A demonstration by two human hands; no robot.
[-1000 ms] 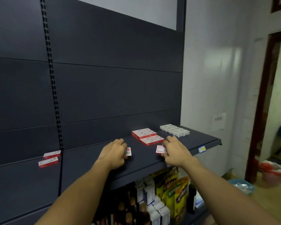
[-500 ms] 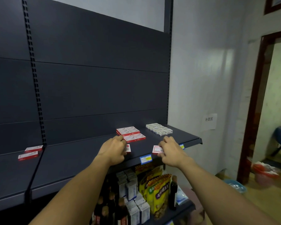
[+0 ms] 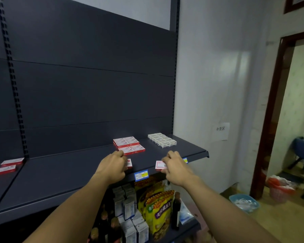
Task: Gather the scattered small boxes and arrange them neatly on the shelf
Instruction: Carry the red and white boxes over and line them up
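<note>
Left hand (image 3: 113,166): centre of frame, fingers curled round a small red-and-white box (image 3: 129,163) that stands at the front part of the dark shelf (image 3: 63,174); only the box's right end shows past the knuckles.

Right hand (image 3: 175,168): just right of centre, fingers and thumb pinching a second red-and-white box (image 3: 161,164) by its right end. This box lies flat, label up, at the shelf's front edge. The two held boxes are apart, with bare shelf between them.

Behind the left hand: a stack of red boxes (image 3: 128,144), two groups, the rear one higher, the front one just beyond the knuckles.

Right of that stack, toward the shelf's rear right corner: a tidy block of white boxes (image 3: 162,140), set in rows, apart from the red ones.

Far left of frame: two more red boxes (image 3: 7,166) lying loose on the adjoining shelf section, one behind the other, well apart from the rest.

Shelf front edge: a blue price tag (image 3: 141,174) between the two hands.

Lower shelf, bottom centre: yellow snack bags (image 3: 159,207), white cartons (image 3: 130,216), a dark bottle (image 3: 175,210).

Right wall: white paper sign (image 3: 220,131). Floor at lower right: blue basket (image 3: 244,202); doorway behind it.
</note>
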